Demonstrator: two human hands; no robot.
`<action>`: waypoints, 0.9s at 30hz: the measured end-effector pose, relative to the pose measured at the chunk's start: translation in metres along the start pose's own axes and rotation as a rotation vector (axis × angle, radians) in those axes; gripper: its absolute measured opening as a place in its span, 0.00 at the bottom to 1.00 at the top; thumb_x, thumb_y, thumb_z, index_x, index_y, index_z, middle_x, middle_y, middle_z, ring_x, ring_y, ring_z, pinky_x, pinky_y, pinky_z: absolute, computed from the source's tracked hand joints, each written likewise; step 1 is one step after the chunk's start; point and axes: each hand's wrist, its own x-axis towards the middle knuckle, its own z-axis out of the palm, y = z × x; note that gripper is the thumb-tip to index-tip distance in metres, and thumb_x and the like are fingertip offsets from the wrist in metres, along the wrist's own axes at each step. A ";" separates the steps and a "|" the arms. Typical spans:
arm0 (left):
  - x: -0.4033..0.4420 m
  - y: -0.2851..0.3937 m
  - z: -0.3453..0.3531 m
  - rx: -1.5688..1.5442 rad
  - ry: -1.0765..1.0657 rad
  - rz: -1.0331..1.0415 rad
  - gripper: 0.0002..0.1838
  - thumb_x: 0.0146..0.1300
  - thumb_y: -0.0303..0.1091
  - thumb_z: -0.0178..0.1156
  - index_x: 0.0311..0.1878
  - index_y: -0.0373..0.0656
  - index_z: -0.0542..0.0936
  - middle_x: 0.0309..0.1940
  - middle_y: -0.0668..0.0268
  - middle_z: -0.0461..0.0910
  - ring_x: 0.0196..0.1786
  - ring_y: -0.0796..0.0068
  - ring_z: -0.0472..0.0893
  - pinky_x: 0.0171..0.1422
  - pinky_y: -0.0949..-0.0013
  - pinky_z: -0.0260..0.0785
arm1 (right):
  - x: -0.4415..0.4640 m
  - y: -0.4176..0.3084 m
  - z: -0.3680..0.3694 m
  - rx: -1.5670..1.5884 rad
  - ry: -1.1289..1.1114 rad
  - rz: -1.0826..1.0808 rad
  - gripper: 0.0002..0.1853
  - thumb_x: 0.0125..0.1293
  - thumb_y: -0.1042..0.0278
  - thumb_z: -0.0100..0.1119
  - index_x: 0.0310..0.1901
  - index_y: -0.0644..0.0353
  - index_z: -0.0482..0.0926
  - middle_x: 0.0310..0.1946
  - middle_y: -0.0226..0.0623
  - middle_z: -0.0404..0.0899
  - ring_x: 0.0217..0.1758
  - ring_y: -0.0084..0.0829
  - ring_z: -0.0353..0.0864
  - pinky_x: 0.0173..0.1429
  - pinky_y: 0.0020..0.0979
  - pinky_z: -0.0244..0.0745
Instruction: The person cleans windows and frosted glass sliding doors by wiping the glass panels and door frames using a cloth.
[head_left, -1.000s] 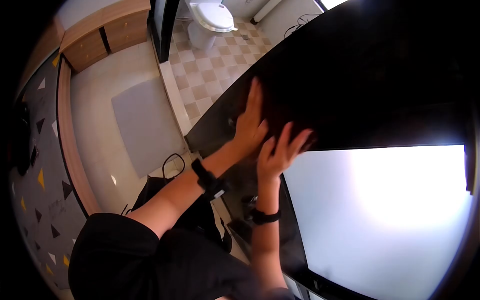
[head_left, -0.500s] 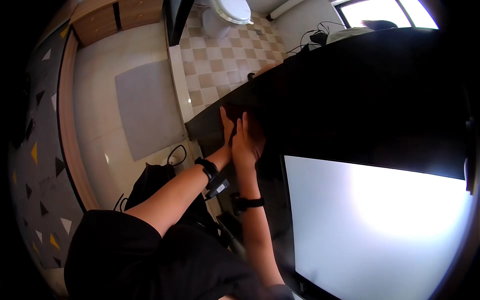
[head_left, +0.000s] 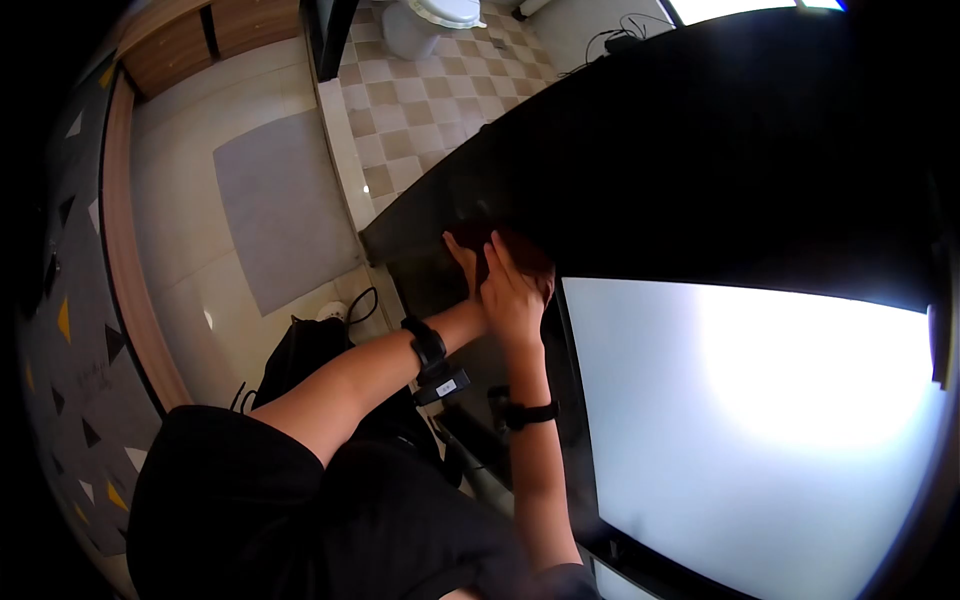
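Note:
My right hand (head_left: 517, 302) lies across my left hand (head_left: 463, 262), covering most of it. The right fingers are stretched out together, and one straight digit of the left hand shows beside them. Both hands are over a dark red-brown, cloth-like patch (head_left: 512, 246) on the glossy black tabletop (head_left: 415, 215). The patch is too dark to make out fully, and the left palm is hidden. Each wrist wears a black strap, and a small black box (head_left: 441, 387) with a white label hangs by the left one.
A large, brightly lit screen (head_left: 740, 420) stands close to the right of my right arm. The tabletop's curved edge borders a checkered floor (head_left: 420, 105) with a toilet (head_left: 412, 30). A grey mat (head_left: 285, 200), cables (head_left: 620, 42) and a black bag-like item (head_left: 300, 360) are around.
Both hands, still overlapping, have shifted right and slightly down in view with the red-brown patch, nearer the screen. The whole view has also shifted a little.

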 end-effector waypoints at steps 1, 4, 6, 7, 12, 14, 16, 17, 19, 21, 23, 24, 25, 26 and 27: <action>0.002 0.007 0.006 -0.110 -0.032 -0.048 0.37 0.61 0.57 0.49 0.65 0.39 0.61 0.63 0.53 0.64 0.68 0.56 0.58 0.74 0.60 0.46 | 0.003 0.000 0.000 -0.005 0.000 0.010 0.22 0.52 0.70 0.53 0.51 0.57 0.78 0.58 0.28 0.74 0.28 0.32 0.78 0.41 0.31 0.73; 0.007 0.019 0.017 -0.382 -0.112 -0.207 0.37 0.61 0.58 0.49 0.65 0.39 0.62 0.63 0.54 0.64 0.67 0.56 0.58 0.74 0.60 0.47 | 0.008 0.000 0.000 -0.060 0.083 -0.048 0.21 0.52 0.70 0.51 0.50 0.57 0.78 0.57 0.28 0.75 0.31 0.32 0.78 0.46 0.35 0.71; 0.007 0.021 0.020 -0.498 -0.152 -0.299 0.37 0.62 0.58 0.48 0.65 0.40 0.62 0.63 0.54 0.64 0.67 0.57 0.59 0.74 0.60 0.47 | 0.008 0.001 -0.003 -0.060 0.053 -0.015 0.22 0.51 0.71 0.51 0.51 0.58 0.78 0.57 0.30 0.75 0.38 0.31 0.78 0.49 0.38 0.68; 0.007 0.021 0.022 -0.538 -0.167 -0.338 0.37 0.62 0.59 0.48 0.65 0.40 0.62 0.62 0.54 0.64 0.67 0.57 0.59 0.74 0.60 0.47 | 0.007 0.001 -0.002 -0.065 0.053 -0.007 0.22 0.51 0.71 0.51 0.51 0.58 0.78 0.57 0.30 0.75 0.38 0.31 0.78 0.49 0.38 0.68; -0.004 0.008 0.037 -0.596 -0.201 -0.494 0.37 0.62 0.59 0.47 0.65 0.40 0.62 0.62 0.54 0.65 0.67 0.57 0.59 0.73 0.60 0.47 | -0.006 0.005 -0.005 -0.029 0.057 0.232 0.24 0.50 0.73 0.50 0.52 0.61 0.77 0.59 0.39 0.73 0.54 0.37 0.76 0.60 0.40 0.64; -0.008 0.001 0.043 -0.604 -0.210 -0.544 0.37 0.62 0.60 0.47 0.65 0.41 0.62 0.62 0.54 0.65 0.67 0.58 0.59 0.73 0.60 0.47 | -0.014 0.006 -0.014 -0.054 0.029 0.262 0.24 0.50 0.73 0.49 0.52 0.62 0.77 0.59 0.40 0.72 0.56 0.39 0.75 0.63 0.41 0.62; -0.014 -0.003 0.045 -0.590 -0.215 -0.587 0.37 0.62 0.60 0.47 0.65 0.41 0.62 0.62 0.55 0.65 0.67 0.58 0.59 0.73 0.61 0.48 | -0.021 0.001 -0.020 -0.117 0.012 0.310 0.24 0.50 0.75 0.49 0.52 0.62 0.77 0.59 0.42 0.72 0.60 0.41 0.73 0.67 0.44 0.58; -0.014 -0.005 0.044 -0.582 -0.219 -0.599 0.37 0.62 0.60 0.47 0.65 0.41 0.62 0.62 0.55 0.65 0.67 0.58 0.59 0.73 0.61 0.48 | -0.025 -0.002 -0.023 -0.123 0.021 0.328 0.24 0.50 0.75 0.49 0.52 0.62 0.77 0.59 0.42 0.72 0.60 0.41 0.73 0.67 0.44 0.58; -0.014 -0.001 0.044 -0.585 -0.237 -0.620 0.37 0.62 0.61 0.46 0.65 0.41 0.62 0.62 0.55 0.65 0.67 0.58 0.60 0.73 0.61 0.48 | -0.026 -0.005 -0.022 -0.123 0.046 0.329 0.22 0.54 0.75 0.47 0.53 0.63 0.77 0.59 0.43 0.72 0.62 0.44 0.70 0.68 0.44 0.56; -0.015 0.007 0.046 -0.596 -0.250 -0.642 0.37 0.62 0.61 0.46 0.65 0.42 0.62 0.62 0.55 0.65 0.67 0.58 0.60 0.73 0.61 0.48 | -0.023 -0.004 -0.024 -0.137 0.074 0.343 0.23 0.51 0.76 0.49 0.52 0.63 0.77 0.59 0.42 0.72 0.61 0.41 0.72 0.66 0.45 0.59; -0.013 0.019 0.054 -0.622 -0.283 -0.656 0.37 0.62 0.61 0.46 0.65 0.42 0.63 0.62 0.55 0.65 0.66 0.58 0.60 0.73 0.61 0.48 | -0.012 0.003 -0.030 -0.028 0.080 0.316 0.22 0.53 0.75 0.49 0.52 0.63 0.77 0.59 0.42 0.72 0.59 0.42 0.73 0.64 0.41 0.63; -0.009 0.027 0.053 -0.645 -0.294 -0.649 0.37 0.62 0.62 0.46 0.65 0.42 0.63 0.62 0.55 0.65 0.66 0.59 0.60 0.73 0.61 0.48 | -0.008 0.005 -0.030 -0.038 0.091 0.289 0.21 0.54 0.74 0.50 0.52 0.62 0.77 0.59 0.42 0.72 0.56 0.42 0.75 0.61 0.39 0.66; -0.005 0.034 0.050 -0.668 -0.301 -0.635 0.37 0.62 0.62 0.46 0.65 0.42 0.63 0.62 0.55 0.65 0.66 0.59 0.60 0.73 0.61 0.48 | -0.002 0.005 -0.029 -0.043 0.116 0.292 0.21 0.54 0.74 0.50 0.52 0.62 0.77 0.59 0.42 0.72 0.56 0.42 0.75 0.61 0.39 0.66; -0.002 0.042 0.045 -0.685 -0.307 -0.615 0.37 0.62 0.62 0.45 0.65 0.42 0.63 0.62 0.56 0.65 0.66 0.59 0.60 0.73 0.61 0.49 | 0.003 0.003 -0.028 0.010 0.121 0.293 0.21 0.54 0.74 0.50 0.52 0.62 0.77 0.59 0.42 0.72 0.55 0.41 0.76 0.60 0.40 0.67; 0.004 0.053 0.038 -0.708 -0.308 -0.582 0.37 0.62 0.62 0.45 0.65 0.42 0.63 0.62 0.56 0.65 0.66 0.59 0.60 0.73 0.61 0.49 | 0.007 0.001 -0.027 0.062 0.127 0.293 0.21 0.54 0.73 0.50 0.52 0.61 0.77 0.59 0.41 0.72 0.54 0.41 0.77 0.59 0.40 0.67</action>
